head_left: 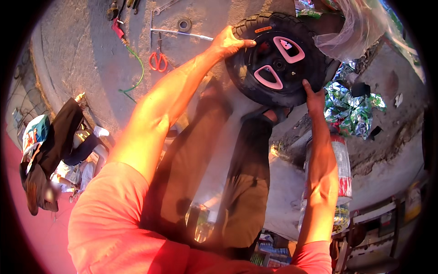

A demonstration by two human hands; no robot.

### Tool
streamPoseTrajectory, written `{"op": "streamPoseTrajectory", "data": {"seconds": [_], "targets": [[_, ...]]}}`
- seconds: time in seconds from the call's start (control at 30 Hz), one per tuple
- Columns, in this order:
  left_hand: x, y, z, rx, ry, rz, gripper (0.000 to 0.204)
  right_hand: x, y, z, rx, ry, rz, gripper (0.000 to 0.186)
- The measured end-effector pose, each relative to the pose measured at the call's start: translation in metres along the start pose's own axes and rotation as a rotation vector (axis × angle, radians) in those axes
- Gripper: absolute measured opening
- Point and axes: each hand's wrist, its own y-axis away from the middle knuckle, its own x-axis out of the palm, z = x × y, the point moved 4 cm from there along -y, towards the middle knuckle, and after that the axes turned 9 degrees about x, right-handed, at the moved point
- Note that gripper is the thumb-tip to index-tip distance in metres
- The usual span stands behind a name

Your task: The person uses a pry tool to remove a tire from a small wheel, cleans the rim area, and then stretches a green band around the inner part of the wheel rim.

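Note:
Between my hands is a small black wheel with a knobbly tyre (250, 87), its hub showing pink-edged openings. My left hand (228, 43) grips the tyre at its upper left, thumb over the sidewall. At the lower right, my right hand (314, 95) holds the tyre's edge with the thumb on the sidewall; its other fingers are hidden beneath. The wheel is above the ground in front of my feet, face up toward me.
Left of the wheel lie red-handled scissors (158, 61), a metal rod (182, 33), a dark ring (184, 24) and a red tool on a green hose (132, 52). Crumpled shiny wrappers (349, 109) and clear plastic sheeting (353, 29) are at the right. Another person (59, 146) is at the far left.

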Motion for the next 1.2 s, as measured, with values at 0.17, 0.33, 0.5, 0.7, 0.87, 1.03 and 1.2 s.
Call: {"op": "streamPoseTrajectory", "data": {"seconds": [0.17, 0.33, 0.5, 0.7, 0.87, 1.03, 1.2], "targets": [[0.02, -0.033, -0.029, 0.042, -0.203, -0.158, 0.094, -0.03, -0.018, 0.009, 0.029, 0.093, -0.239, 0.058], [-0.021, -0.038, -0.009, 0.102, -0.039, 0.003, 0.078, 0.025, 0.005, -0.008, 0.103, 0.099, -0.075, 0.061], [-0.075, -0.031, -0.006, 0.226, -0.058, -0.075, 0.082, 0.024, 0.003, -0.05, 0.223, -0.091, 0.034, 0.047], [-0.059, 0.001, 0.033, 0.108, -0.24, -0.304, 0.089, -0.043, -0.04, -0.078, 0.21, 0.534, -0.501, 0.067], [-0.05, 0.016, 0.054, 0.136, -0.082, -0.408, 0.088, -0.037, -0.05, -0.07, 0.094, 0.758, -0.361, 0.058], [-0.068, -0.013, -0.003, 0.296, -0.214, -0.256, 0.084, -0.074, -0.044, -0.103, 0.073, 0.57, -0.363, 0.047], [-0.062, 0.003, 0.006, 0.107, -0.349, -0.352, 0.092, -0.09, 0.055, -0.054, -0.023, 0.595, -0.304, 0.024]]}}
